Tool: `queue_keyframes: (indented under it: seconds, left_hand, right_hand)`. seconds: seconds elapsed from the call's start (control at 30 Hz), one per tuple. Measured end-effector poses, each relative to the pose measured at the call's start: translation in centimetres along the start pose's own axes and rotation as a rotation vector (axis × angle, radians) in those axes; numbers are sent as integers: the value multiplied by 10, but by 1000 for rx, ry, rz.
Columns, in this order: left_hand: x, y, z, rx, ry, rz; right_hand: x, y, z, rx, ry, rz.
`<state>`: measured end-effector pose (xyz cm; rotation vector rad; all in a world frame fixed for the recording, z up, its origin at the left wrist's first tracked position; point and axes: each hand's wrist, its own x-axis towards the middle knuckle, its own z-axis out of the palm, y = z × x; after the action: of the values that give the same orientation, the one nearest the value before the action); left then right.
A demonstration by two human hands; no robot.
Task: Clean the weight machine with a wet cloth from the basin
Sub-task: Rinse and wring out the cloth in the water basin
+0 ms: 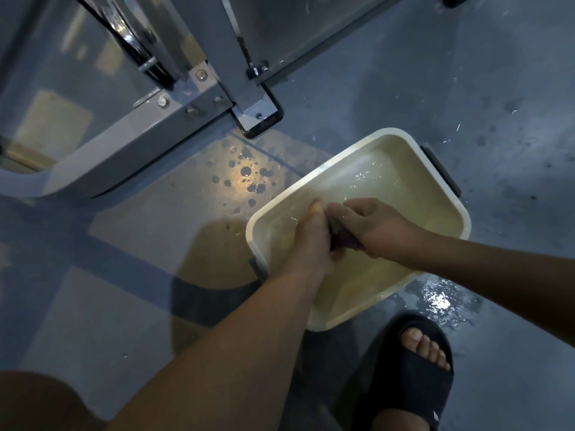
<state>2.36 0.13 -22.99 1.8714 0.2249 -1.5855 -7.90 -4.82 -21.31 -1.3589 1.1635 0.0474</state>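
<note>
Both hands meet over a cream rectangular basin (329, 318) on the grey floor (513, 88). The basin holds shallow water (389, 181), w/ glints on the surface near the far side.

The cloth (340, 235) sits btwn the two hands, above the basin's near-left part. Only a small dark, purplish bit shows; the rest is hidden by the hands.

Left hand (311, 244) comes in from the bottom-left, forearm across the basin's near rim, fingers curled round the cloth's left end. Right hand (378, 228) comes in from the right edge, fingers wrapped tight round the other end, thumb toward the left hand. The two hands are touching or nearly so at the cloth. Can't tell whether the cloth is in the water or just above it.

The weight machine frame (130, 144), grey steel w/ bolts, fills the upper left. Its black-edged foot plate (258, 116) stands on the floor just beyond the basin's far-left side, not touching it.

Dark water drops (245, 172) dot a lit floor patch btwn plate and basin. A shiny puddle (435, 300) lies beside the basin's near-right corner. A dark handle (441, 169) shows on the basin's far-right side.

Bottom right: a foot in a black slide sandal (413, 377), toes showing, near the basin's near corner. A knee (37, 402) shows at the bottom-left edge.
</note>
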Motion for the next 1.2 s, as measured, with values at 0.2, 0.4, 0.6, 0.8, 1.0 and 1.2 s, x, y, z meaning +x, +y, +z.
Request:
queue_keyframes:
  seconds: [0.2, 0.4, 0.6, 0.8, 1.0, 1.2]
  left_hand:
    - [-12, 2, 20, -18, -45, 70]
    - [-19, 8, 22, 63, -103, 37]
    - [-21, 16, 15, 66, -186, 38]
    - [-1, -5, 0, 455, 73, 414]
    - [5, -18, -5, 453, 158, 245]
    - [5, -22, -1, 232, 136, 108]
  right_hand:
    - [8, -3, -7, -200, 198, 60]
    - [14, -10, -15, -283, 215, 79]
    - [0, -16, -18, -413, 116, -84]
    - [18, 10, -36, -338, 135, -5]
    - [5, 18, -63, -485, 55, -27]
    - [15, 22, -34, -626, 58, 63]
